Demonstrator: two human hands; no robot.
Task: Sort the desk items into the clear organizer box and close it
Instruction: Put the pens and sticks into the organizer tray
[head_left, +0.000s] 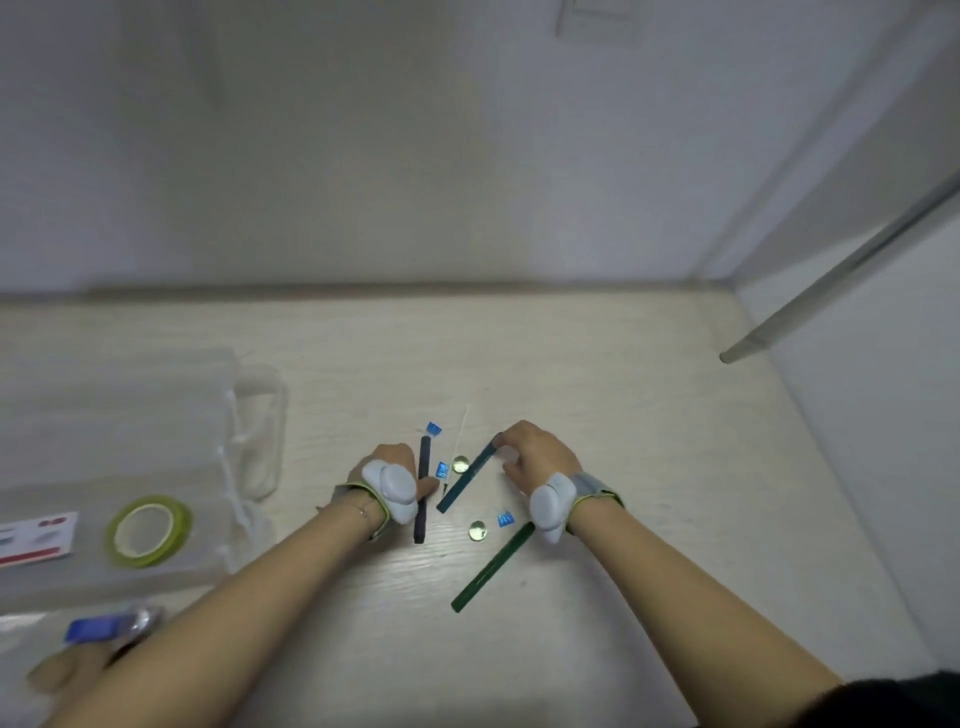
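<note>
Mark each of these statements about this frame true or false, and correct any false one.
1. The left hand grips the black stick. True.
2. The right hand holds a roll of tape. False: its fingers pinch the top end of a teal stick; the green tape roll lies in the clear organizer box at the left.
3. A dark green stick lies on the desk, held by neither hand. True.
4. Both yellow-green glass beads are already in the box. False: both lie on the desk between the hands.
5. Small blue clips lie loose on the desk. True.
</note>
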